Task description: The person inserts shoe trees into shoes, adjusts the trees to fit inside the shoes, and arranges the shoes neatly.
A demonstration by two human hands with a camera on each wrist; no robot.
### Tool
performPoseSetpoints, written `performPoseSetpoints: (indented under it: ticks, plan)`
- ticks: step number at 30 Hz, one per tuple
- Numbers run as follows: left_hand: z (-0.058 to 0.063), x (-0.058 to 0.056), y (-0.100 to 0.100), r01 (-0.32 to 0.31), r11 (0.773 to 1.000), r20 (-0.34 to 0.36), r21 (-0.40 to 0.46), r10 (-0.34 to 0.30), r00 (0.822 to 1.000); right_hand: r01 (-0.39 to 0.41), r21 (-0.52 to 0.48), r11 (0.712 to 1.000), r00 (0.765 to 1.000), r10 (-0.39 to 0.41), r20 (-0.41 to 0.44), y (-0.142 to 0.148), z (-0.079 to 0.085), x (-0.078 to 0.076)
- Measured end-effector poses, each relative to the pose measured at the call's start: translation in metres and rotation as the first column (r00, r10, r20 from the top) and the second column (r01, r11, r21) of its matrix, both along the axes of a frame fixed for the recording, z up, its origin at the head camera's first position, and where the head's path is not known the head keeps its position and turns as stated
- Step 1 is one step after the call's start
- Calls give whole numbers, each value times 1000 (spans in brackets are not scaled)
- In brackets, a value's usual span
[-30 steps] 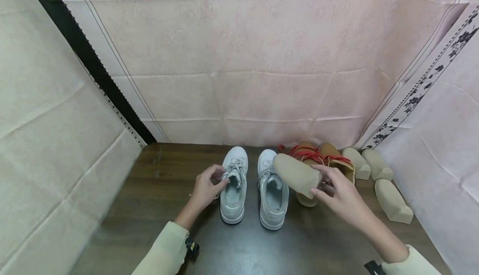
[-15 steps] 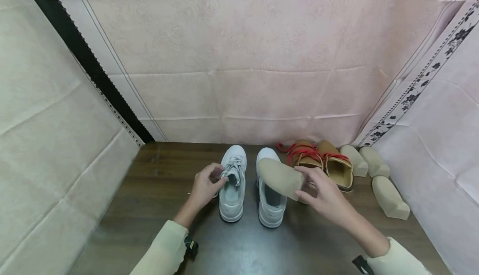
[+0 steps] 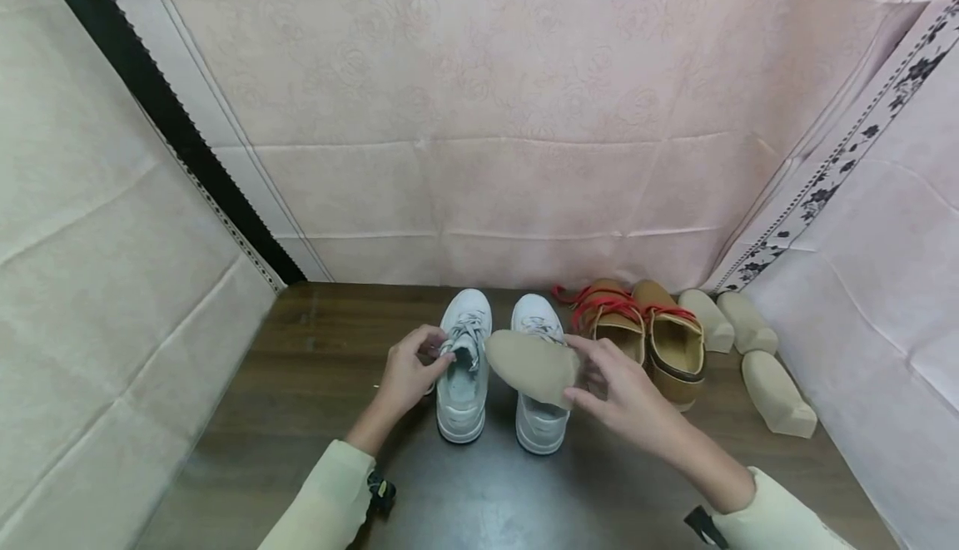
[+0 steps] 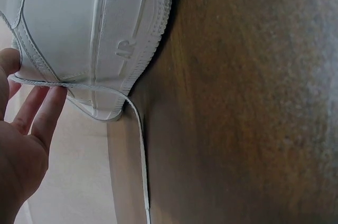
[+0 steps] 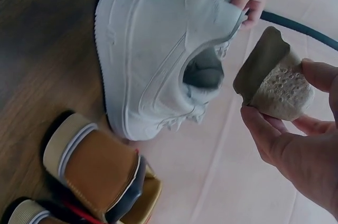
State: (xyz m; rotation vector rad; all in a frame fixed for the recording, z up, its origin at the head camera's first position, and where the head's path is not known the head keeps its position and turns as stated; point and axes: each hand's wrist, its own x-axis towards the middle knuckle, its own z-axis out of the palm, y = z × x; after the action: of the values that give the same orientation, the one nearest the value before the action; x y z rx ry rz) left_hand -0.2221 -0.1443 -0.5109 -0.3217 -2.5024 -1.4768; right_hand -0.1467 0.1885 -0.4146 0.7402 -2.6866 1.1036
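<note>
Two white sneakers stand side by side, toes away from me. My left hand [image 3: 408,369] grips the left sneaker [image 3: 460,404] by the laced edge of its opening. In the left wrist view a loose lace [image 4: 140,123] crosses the fingertips and hangs down the shoe's side. My right hand [image 3: 622,392] holds a beige shoe insert [image 3: 530,367] by its blunt end, between thumb and fingers. The insert's rounded end points left, over the right sneaker [image 3: 541,429], and hides much of its opening. In the right wrist view the insert [image 5: 282,92] is apart from that sneaker.
Brown shoes [image 3: 678,350] with red laces stand right of the sneakers, close to my right hand. Several more beige inserts [image 3: 779,396] lie farther right on the dark wooden surface [image 3: 330,417]. Pale cloth [image 3: 524,117] hangs behind and on both sides.
My right hand has carried the insert left, from in front of the brown shoes to above the right sneaker. My left hand stays at the left sneaker.
</note>
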Motion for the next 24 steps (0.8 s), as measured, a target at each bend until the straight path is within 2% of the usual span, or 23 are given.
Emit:
performPoseSetpoints:
  ticks: [6, 11, 18, 24]
  plan:
    - [-1, -1, 0, 3, 1000, -12, 1, -3, 1000, -44, 28, 999, 998, 45, -52, -11, -1, 0]
    - [-2, -2, -1, -3, 1000, -21, 2, 3, 1000, -71, 29, 997, 997, 71, -18, -20, -1, 0]
    - [-2, -2, 0, 3, 1000, -35, 1, -3, 999, -76, 91, 993, 996, 81, -48, -29, -2, 0]
    - [0, -1, 1, 0, 1000, -22, -7, 0, 1000, -102, 124, 987, 995, 102, 7, -37, -4, -2]
